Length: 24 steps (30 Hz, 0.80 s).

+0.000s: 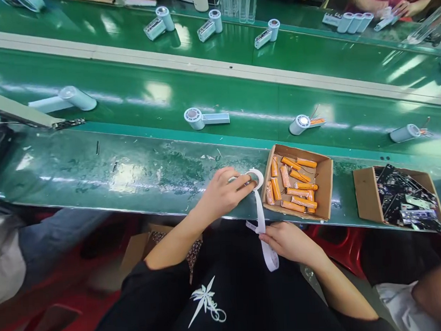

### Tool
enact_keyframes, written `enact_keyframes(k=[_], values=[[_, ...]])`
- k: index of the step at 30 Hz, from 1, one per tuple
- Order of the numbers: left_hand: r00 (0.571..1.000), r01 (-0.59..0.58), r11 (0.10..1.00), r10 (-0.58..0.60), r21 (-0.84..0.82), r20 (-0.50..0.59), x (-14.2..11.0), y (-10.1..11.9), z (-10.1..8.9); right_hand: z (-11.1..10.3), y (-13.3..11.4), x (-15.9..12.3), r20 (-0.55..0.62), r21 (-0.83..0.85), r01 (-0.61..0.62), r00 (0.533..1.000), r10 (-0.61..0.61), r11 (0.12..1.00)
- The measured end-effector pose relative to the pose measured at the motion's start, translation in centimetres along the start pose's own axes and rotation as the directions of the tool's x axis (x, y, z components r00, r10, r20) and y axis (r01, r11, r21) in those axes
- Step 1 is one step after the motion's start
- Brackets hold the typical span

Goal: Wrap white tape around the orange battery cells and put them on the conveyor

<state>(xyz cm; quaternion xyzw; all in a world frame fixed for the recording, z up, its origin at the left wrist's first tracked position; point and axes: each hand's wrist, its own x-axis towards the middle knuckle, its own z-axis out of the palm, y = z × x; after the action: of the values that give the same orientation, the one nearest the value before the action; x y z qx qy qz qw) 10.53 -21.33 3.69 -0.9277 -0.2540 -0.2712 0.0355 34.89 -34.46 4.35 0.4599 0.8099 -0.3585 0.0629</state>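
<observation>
Head-worn view, forward and down

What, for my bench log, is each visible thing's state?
White roll: partly unwound, in the left hand
White strip: hanging, held by the right hand
Cylinder box: open, orange cylinders loose
Parts box: open, heaped with dark parts
Near-belt devices: spaced apart, at least one showing orange

Cylinders (pixel 306 186) in box (pixel 326 188), tape roll (pixel 260 177) left, boards (pixel 405 190) right, belt (pixel 240 97) behind

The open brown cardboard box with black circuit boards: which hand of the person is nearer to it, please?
Right. The right hand, holding a white strip, is left of the box; the left hand, holding a white ring-shaped roll, is farther left.
</observation>
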Motion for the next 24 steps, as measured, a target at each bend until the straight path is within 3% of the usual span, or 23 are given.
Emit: enact_keyframes(k=[6,12,16,21,24], values=[[0.997,0.076,0.996,-0.076,-0.055,0.014,-0.3,-0.1,0.4,-0.4,-0.2,0.0,0.082,-0.058,-0.043,0.996,0.047,0.997],[0.996,0.089,0.995,-0.089,0.051,-0.009,-0.1,-0.2,0.3,-0.3,0.1,-0.4,0.032,0.042,-0.012,0.999,0.011,0.999],[0.993,0.112,0.994,-0.112,0.002,0.039,-0.4,-0.3,0.3,-0.7,-0.1,-0.8,0.003,0.103,-0.031,1.000,0.031,0.994],[0.996,0.088,0.995,-0.089,-0.035,-0.013,-1.1,-0.2,0.4,-4.2,-0.1,-3.0,0.111,0.183,-0.036,0.994,0.016,0.983],[0.992,0.084,0.995,-0.089,-0.060,-0.087,-1.6,-0.1,0.7,-6.9,1.0,-4.6,-0.027,0.267,-0.029,0.999,0.037,0.963]])
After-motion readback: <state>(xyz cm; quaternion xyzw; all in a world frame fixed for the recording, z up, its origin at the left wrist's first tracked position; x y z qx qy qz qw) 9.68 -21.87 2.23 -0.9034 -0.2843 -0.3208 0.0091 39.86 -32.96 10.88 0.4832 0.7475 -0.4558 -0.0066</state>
